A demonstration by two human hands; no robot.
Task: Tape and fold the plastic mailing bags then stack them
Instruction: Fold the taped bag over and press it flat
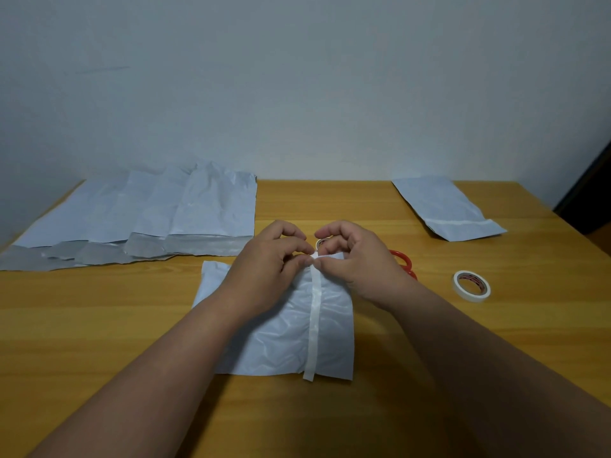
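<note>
A folded white plastic mailing bag lies flat on the wooden table in front of me. A strip of white tape runs along it from the far edge to past the near edge. My left hand and my right hand meet at the strip's far end, fingers curled, pinching the tape between thumbs and fingertips. A roll of white tape lies to the right. Another roll is mostly hidden behind my hands.
Several unfolded mailing bags overlap at the back left. One folded, taped bag lies at the back right. Red scissor handles peek out behind my right hand. A pale wall stands behind the table.
</note>
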